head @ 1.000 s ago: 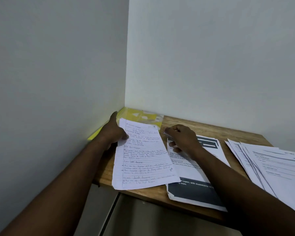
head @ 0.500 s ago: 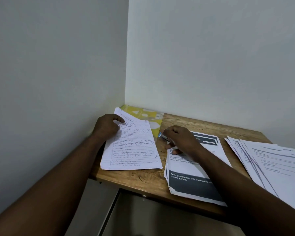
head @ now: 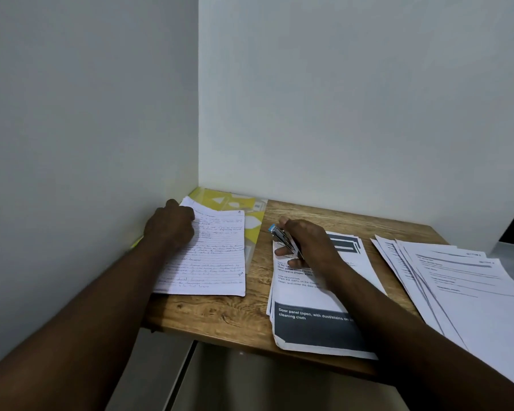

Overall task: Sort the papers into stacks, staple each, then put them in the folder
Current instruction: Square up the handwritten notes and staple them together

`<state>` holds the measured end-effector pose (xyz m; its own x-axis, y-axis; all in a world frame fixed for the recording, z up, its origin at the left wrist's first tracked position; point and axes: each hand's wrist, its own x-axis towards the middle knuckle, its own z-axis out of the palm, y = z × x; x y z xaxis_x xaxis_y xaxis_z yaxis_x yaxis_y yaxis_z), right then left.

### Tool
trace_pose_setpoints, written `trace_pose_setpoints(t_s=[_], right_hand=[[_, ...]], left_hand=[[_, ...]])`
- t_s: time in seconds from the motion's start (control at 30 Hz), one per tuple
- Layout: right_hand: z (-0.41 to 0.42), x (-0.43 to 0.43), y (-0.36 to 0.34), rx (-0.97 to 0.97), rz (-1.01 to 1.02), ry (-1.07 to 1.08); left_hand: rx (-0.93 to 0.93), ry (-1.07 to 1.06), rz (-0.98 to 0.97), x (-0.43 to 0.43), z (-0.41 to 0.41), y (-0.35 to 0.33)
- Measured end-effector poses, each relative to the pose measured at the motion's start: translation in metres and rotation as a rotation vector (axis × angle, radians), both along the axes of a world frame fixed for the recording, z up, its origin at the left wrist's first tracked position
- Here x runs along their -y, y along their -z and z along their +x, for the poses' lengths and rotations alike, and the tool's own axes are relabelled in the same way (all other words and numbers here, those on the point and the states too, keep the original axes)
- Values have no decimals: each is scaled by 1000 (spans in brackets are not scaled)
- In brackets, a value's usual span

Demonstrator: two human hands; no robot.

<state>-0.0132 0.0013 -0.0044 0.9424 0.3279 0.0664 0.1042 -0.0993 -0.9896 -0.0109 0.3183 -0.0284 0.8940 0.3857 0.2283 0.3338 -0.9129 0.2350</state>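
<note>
Left hand (head: 169, 225): fingers curled over the top-left corner of handwritten sheets (head: 214, 262). The sheets lie flat, partly over yellow folder (head: 235, 203) in the desk (head: 214, 314) corner. Right hand (head: 309, 244) grips stapler (head: 281, 237), blue tip pointing left, over the top-left corner of printed stack (head: 315, 295). Fanned papers (head: 463, 280) far right, apart from both hands.
</note>
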Motion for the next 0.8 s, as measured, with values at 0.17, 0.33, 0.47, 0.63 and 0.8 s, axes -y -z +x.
trace_pose_setpoints(t_s=[0.17, 0.33, 0.47, 0.63, 0.8], right_hand=[[4, 12, -4, 12, 11, 67], [6, 16, 1, 13, 18, 62], [6, 17, 7, 36, 13, 69], [7, 21, 11, 94, -45, 68], [6, 30, 12, 173, -113, 97]], left_hand=[[-97, -121, 195, 35, -2, 0], [-69, -80, 277, 59, -5, -4], [89, 182, 86, 89, -2, -9], [184, 477, -855, 142, -8, -20], [-4, 518, -1260, 168, -6, -24]])
